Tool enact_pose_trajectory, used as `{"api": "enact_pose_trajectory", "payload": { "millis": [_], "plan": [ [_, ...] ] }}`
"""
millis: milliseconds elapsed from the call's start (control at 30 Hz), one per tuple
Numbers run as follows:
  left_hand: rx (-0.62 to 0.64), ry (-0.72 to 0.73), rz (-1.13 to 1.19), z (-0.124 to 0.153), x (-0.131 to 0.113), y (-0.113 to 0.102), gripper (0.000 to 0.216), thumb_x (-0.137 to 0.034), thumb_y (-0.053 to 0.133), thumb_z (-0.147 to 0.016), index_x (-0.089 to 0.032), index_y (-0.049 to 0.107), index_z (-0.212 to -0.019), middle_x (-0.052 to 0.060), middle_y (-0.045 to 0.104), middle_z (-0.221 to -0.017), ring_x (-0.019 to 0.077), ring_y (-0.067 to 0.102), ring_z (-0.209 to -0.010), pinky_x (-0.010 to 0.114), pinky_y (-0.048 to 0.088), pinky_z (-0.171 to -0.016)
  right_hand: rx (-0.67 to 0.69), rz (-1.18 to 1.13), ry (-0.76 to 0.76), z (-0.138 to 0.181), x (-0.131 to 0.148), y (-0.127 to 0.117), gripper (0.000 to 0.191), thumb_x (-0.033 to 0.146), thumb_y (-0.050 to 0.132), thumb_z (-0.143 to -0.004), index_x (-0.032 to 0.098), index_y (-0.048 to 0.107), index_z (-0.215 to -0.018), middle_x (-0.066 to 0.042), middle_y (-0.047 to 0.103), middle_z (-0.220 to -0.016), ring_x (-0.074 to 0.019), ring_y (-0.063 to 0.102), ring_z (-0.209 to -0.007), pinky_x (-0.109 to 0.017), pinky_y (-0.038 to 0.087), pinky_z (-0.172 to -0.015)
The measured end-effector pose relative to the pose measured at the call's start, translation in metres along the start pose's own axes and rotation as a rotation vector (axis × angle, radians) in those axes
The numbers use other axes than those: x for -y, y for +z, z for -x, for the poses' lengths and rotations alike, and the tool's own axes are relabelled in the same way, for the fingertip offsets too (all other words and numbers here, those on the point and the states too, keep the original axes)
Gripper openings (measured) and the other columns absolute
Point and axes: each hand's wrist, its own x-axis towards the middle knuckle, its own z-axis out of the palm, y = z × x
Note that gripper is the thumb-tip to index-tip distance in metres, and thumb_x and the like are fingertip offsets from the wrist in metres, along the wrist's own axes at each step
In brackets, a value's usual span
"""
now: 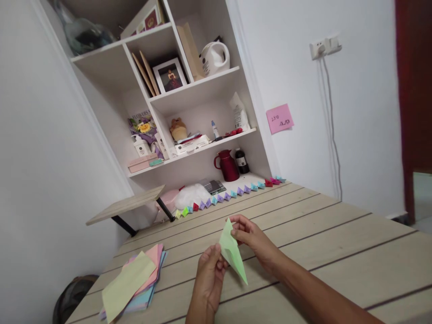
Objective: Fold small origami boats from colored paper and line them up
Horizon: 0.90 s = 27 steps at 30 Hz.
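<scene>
A light green sheet of paper (232, 252), folded to a pointed shape, is held up above the wooden table (324, 234). My left hand (209, 272) pinches its lower left edge between thumb and fingers. Near the upper corner, my right hand (251, 238) grips the same paper, thumb in front and fingers partly hidden behind it. To the left lies a loose stack of coloured paper (143, 297), with a pale yellow sheet (128, 283) on top. Along the table's far edge runs a row of small folded paper pieces (221, 198) in several colours.
Behind the table stands a white shelf unit (202, 90) with a red jug (227, 165) and a dark bottle (241, 160). A small raised wooden stand (126, 204) sits at the far left. A pink note (280, 119) sticks to the wall.
</scene>
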Motion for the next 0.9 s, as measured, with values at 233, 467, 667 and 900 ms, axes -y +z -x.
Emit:
{"api": "enact_pose_trajectory", "payload": {
  "millis": [233,467,667,900],
  "plan": [
    [-0.035,0.040,-0.024,-0.001,0.001,-0.001,0.040,-0.038,0.086,-0.060,-0.015,0.053,-0.063,-0.008,0.043,-0.050,0.0031,0.036,-0.047,0.016,0.038,-0.055,0.104,0.054,0.028,-0.001,-0.005,-0.001,0.036,0.018,0.068,-0.064,0.022,0.055,-0.097,0.006,0.052,-0.070,-0.0102,0.047,-0.060,-0.022,0.035,-0.057],
    [-0.013,0.041,-0.120,0.000,0.003,-0.002,0.036,-0.039,0.083,-0.063,-0.014,0.058,-0.066,-0.007,0.044,-0.049,0.0042,0.039,-0.047,0.018,0.037,-0.054,0.179,0.208,0.065,0.003,-0.013,-0.001,0.039,0.010,0.058,-0.057,0.021,0.052,-0.094,0.006,0.055,-0.068,-0.0113,0.049,-0.059,-0.022,0.036,-0.055],
    [-0.027,0.070,-0.261,0.000,0.010,0.001,0.035,-0.034,0.079,-0.065,-0.010,0.066,-0.087,-0.004,0.054,-0.053,0.0063,0.044,-0.047,0.020,0.038,-0.054,0.114,0.452,0.047,0.000,-0.025,-0.015,0.021,0.008,0.053,-0.056,0.020,0.050,-0.073,0.007,0.049,-0.062,-0.0113,0.042,-0.059,-0.023,0.031,-0.055],
    [-0.099,0.187,-0.408,-0.004,0.018,-0.002,0.026,-0.022,0.069,-0.068,-0.015,0.066,-0.093,-0.003,0.060,-0.060,0.0095,0.051,-0.048,0.021,0.039,-0.050,0.117,0.589,0.089,-0.001,-0.034,-0.021,0.016,0.011,0.052,-0.057,0.020,0.051,-0.070,0.006,0.050,-0.063,-0.0126,0.044,-0.061,-0.024,0.033,-0.057]
  ]
}}
